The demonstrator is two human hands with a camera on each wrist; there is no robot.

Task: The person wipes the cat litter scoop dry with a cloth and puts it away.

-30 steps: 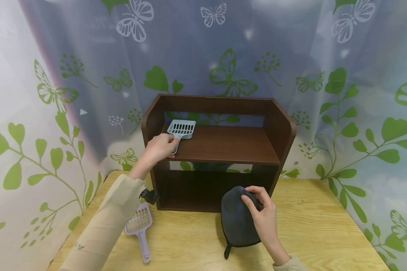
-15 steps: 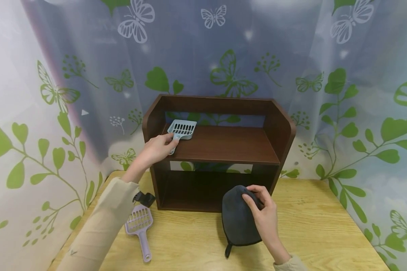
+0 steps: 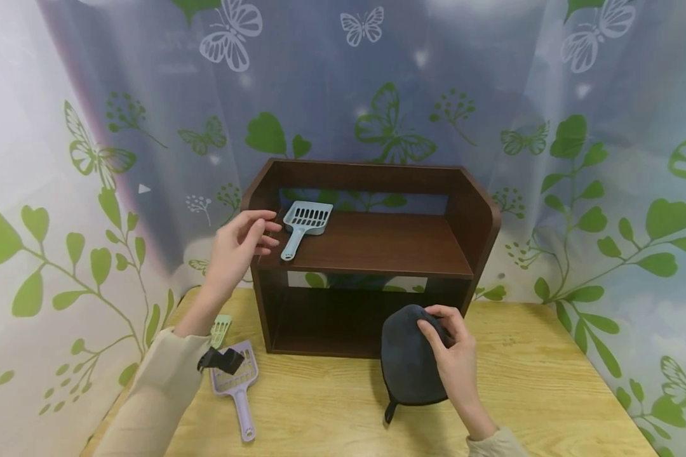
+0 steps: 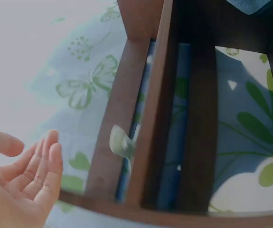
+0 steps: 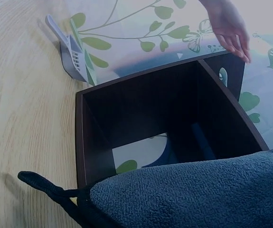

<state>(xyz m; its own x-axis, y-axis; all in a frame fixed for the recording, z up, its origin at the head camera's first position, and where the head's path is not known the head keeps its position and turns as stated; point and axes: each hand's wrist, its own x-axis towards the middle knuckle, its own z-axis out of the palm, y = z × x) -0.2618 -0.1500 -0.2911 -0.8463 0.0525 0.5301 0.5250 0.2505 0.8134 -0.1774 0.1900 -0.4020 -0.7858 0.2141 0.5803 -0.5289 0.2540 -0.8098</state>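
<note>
On the upper board of a dark brown shelf (image 3: 389, 241) lies a light blue litter scoop (image 3: 295, 242), slotted head toward the back and handle toward the front. My left hand (image 3: 237, 251) is just left of its handle, fingers loosely extended, holding nothing. In the left wrist view the handle end of the scoop (image 4: 122, 142) shows past the board, apart from the hand (image 4: 27, 180). My right hand (image 3: 454, 365) pinches the top of a dark blue terry cloth (image 3: 408, 362) with black edging and a hanging loop, in front of the shelf's lower compartment.
A purple litter scoop (image 3: 242, 412) lies on the wooden table (image 3: 320, 412) left of the shelf. Behind it is a light green scoop (image 3: 220, 329), partly covered by the left forearm. A curtain (image 3: 320, 95) printed with leaves and butterflies surrounds the table.
My left hand has let go of the blue scoop's handle and drawn back to the left; the scoop stays on the shelf. The right hand has shifted slightly right and up with the cloth.
</note>
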